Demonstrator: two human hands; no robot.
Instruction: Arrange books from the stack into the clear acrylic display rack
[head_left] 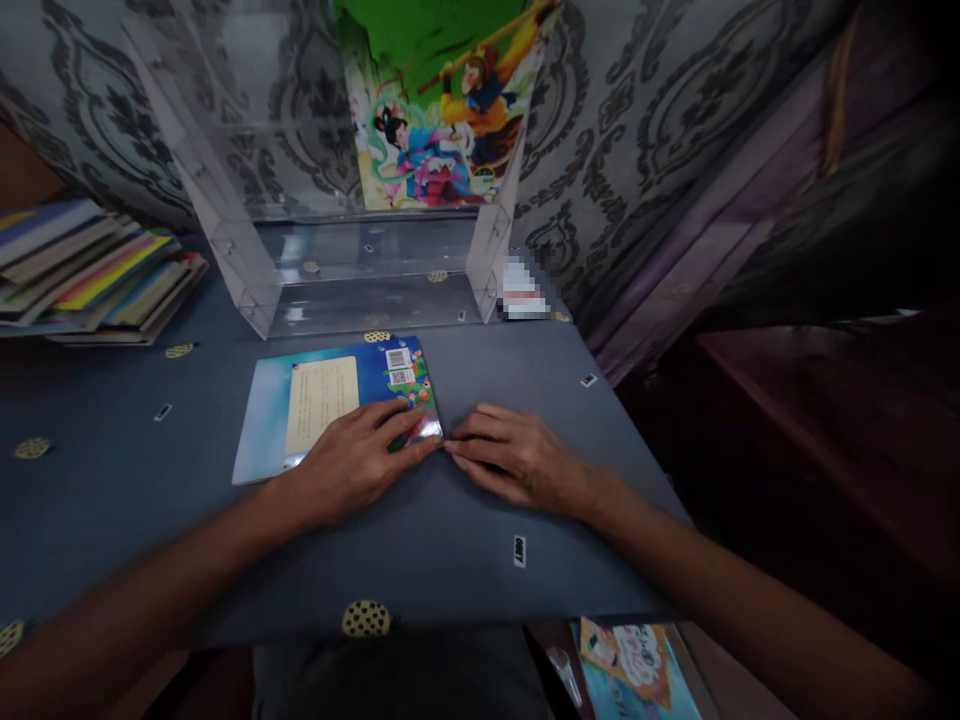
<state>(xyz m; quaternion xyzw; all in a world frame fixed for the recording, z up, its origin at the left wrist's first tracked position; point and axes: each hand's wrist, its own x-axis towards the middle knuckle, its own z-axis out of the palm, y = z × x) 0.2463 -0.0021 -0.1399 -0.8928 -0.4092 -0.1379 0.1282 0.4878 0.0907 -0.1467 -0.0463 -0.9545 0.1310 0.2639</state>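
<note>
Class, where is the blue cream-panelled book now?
Head view, left of centre: the blue book lies partly under the left hand, on the grey tablecloth before the clear plastic stand.

This is looking like a room in a home: a purplish curtain [697, 240] is hanging beyond the right hand [517, 455], a pile of books [97, 270] is lying past the left hand [364, 450], a printed tablecloth [450, 570] is spreading beneath both, and damask-patterned wall covering [607, 80] is rising ahead, behind a clear stand [236, 260].
</note>
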